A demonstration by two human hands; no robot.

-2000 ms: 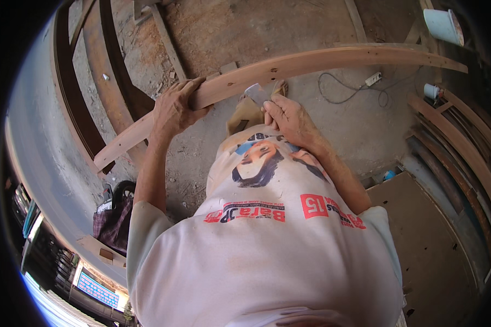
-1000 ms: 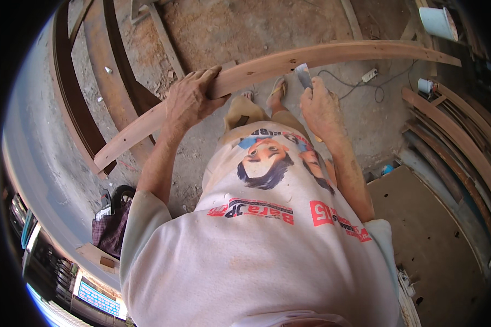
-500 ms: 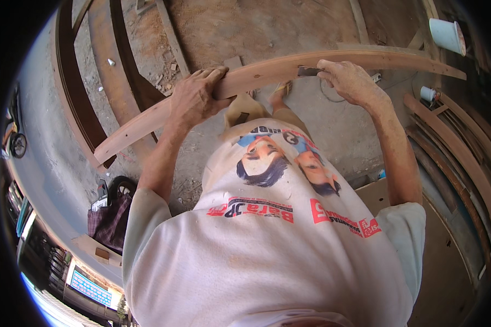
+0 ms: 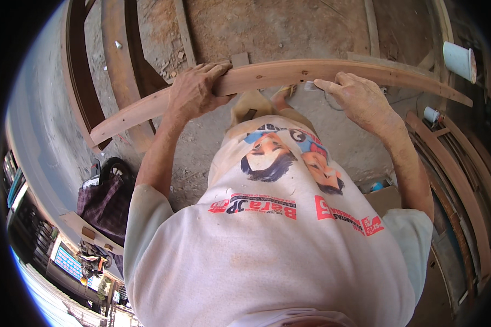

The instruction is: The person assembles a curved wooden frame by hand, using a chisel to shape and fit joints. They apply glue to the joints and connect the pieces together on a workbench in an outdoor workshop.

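Observation:
A long reddish-brown wooden plank [image 4: 267, 75] lies across in front of me, its left end tilted nearer. My left hand [image 4: 197, 91] grips it left of the middle, fingers over the far edge and thumb on the near side. Close to the plank's near edge, my right hand [image 4: 360, 101] is closed, with its index finger stretched out to the left. At that fingertip shows the pale edge of a small flat piece [image 4: 310, 85], which looks like folded sandpaper; most of it is hidden.
Dark wooden frame pieces [image 4: 84, 82] and a wide brown board [image 4: 126, 76] lie at the left. Curved wooden lengths [image 4: 463, 180] are stacked at the right. A white bucket [image 4: 457, 61] stands at the far right. A dark checked bag [image 4: 106, 199] hangs by a wheel [image 4: 116, 169].
My right hand has come off the plank's face toward me, taking the dark sandpaper-like piece with it. My left hand keeps its hold. The whole view has shifted slightly.

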